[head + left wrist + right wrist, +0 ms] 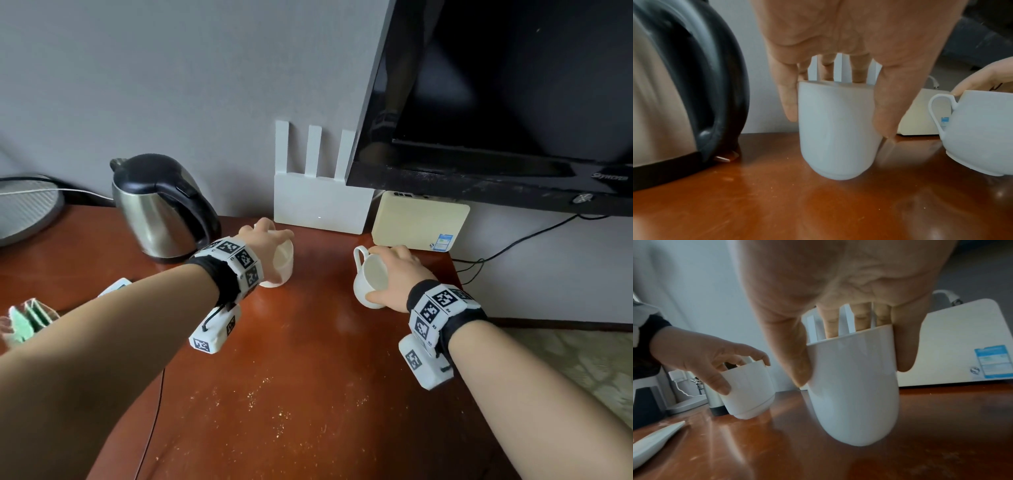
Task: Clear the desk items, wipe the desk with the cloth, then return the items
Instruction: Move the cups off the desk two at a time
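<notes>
My left hand (pixel 270 245) grips a white handleless cup (pixel 281 265) from above by its rim, right beside the kettle; thumb and fingers clamp its sides (pixel 838 129). My right hand (pixel 394 274) holds a white mug (pixel 370 279) with a handle the same way, and the mug is tilted with its mouth toward me (pixel 853 386). Both cups sit at the back of the red-brown desk (pixel 308 359), low over or on its surface; I cannot tell which. Pale crumbs (pixel 274 404) are scattered on the near part of the desk. No cloth is clearly visible.
A steel kettle (pixel 161 209) with a black handle stands at the back left. A white router (pixel 318 202) and a beige box (pixel 421 222) lean at the wall under the TV (pixel 496 102). A white remote (pixel 114 286) and a holder with green items (pixel 24 322) lie at the left.
</notes>
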